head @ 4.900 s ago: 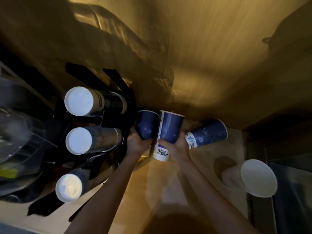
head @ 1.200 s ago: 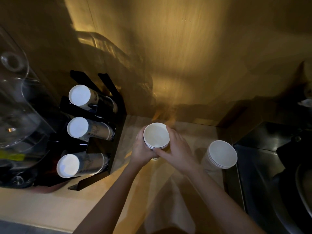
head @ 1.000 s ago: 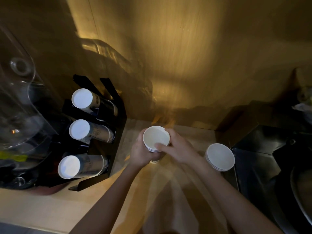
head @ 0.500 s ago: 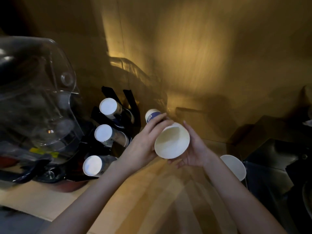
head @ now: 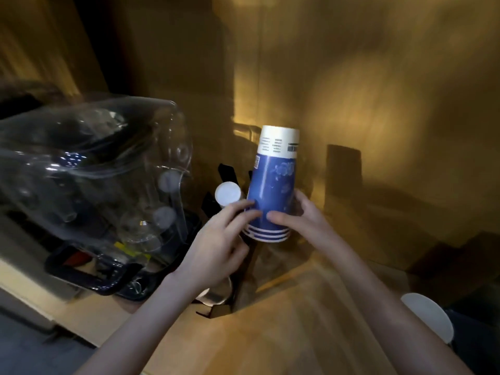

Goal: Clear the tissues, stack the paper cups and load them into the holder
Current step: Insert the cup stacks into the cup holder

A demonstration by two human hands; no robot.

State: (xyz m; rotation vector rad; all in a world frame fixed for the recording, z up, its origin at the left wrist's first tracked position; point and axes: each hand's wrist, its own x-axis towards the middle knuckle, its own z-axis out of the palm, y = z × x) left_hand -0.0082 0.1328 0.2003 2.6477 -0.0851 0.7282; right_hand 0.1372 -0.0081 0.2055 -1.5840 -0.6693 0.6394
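Dim wooden counter (head: 284,328), black holder (head: 228,171) at the back left. Stack of blue paper cups (head: 273,185) upside down above it, clamped between left hand (head: 216,247) and right hand (head: 303,220). Probably loading step; next, to line up with a holder slot and slide in.

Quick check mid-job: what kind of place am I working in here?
Probably a drinks or pantry counter: a black cup holder with cups, a clear plastic jug beside it, and a stack of blue paper cups held over a wooden counter.

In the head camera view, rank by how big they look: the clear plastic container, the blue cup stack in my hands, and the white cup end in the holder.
1. clear plastic container
2. blue cup stack
3. white cup end
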